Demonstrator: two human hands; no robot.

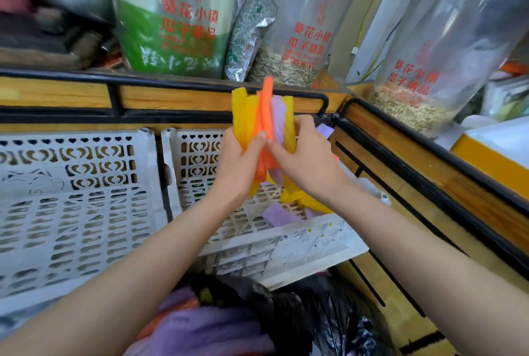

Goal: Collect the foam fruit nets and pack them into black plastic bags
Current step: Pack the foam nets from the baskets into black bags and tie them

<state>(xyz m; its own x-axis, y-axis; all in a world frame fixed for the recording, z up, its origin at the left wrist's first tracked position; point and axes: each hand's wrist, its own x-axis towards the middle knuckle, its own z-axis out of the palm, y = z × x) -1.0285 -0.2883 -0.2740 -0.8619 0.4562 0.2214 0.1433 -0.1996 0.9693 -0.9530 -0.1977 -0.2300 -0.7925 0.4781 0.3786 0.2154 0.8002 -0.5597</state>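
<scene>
Clutching one upright bundle of foam nets: left hand and right hand, each grip wrapped round it, over white crate far edge; black bag below.

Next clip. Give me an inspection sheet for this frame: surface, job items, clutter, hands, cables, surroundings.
Surface: left crate and right crate, both white plastic, set inside a wood-and-metal stand.
Job's things: bundle of foam nets, yellow, orange and purple, held upright over the right crate; loose purple net and yellow nets lie in that crate; black bag below, open, with bagged nets, purple and orange, inside.
Clutter: nothing seen.
Hands: left hand and right hand both grip the bundle.
Cables: thin yellow cord on the back wall.
Surroundings: clear seed bags with red print on the shelf behind.
</scene>
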